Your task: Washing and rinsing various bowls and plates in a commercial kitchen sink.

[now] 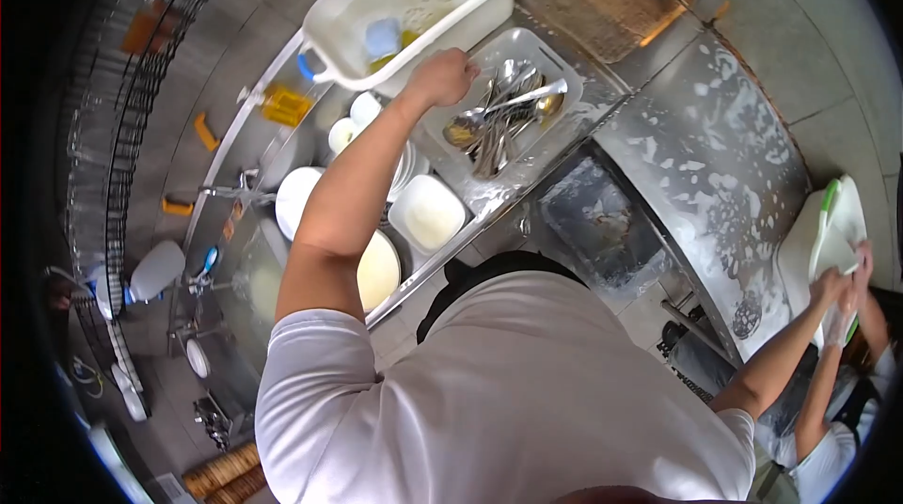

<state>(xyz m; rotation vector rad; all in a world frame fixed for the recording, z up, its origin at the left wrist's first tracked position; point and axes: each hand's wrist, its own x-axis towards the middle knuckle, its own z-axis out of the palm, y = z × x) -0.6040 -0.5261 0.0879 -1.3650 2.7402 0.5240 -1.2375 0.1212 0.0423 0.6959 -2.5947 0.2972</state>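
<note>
My left hand is over the near-left rim of a clear plastic container, its fingers curled; whether they grip anything is hidden. Inside the container lies a heap of metal spoons and other cutlery. Far to the right, my right hand is on the rim of a white plastic tub with a green handle. A co-worker's hands, one in a clear glove, are at the same tub. Just beyond my left hand stands a larger white tub of water with a blue sponge in it.
White bowls and plates crowd the sink beside my left forearm, near a faucet. Soap foam covers the steel counter at right. A wire rack runs along the left. A brown board lies at the back.
</note>
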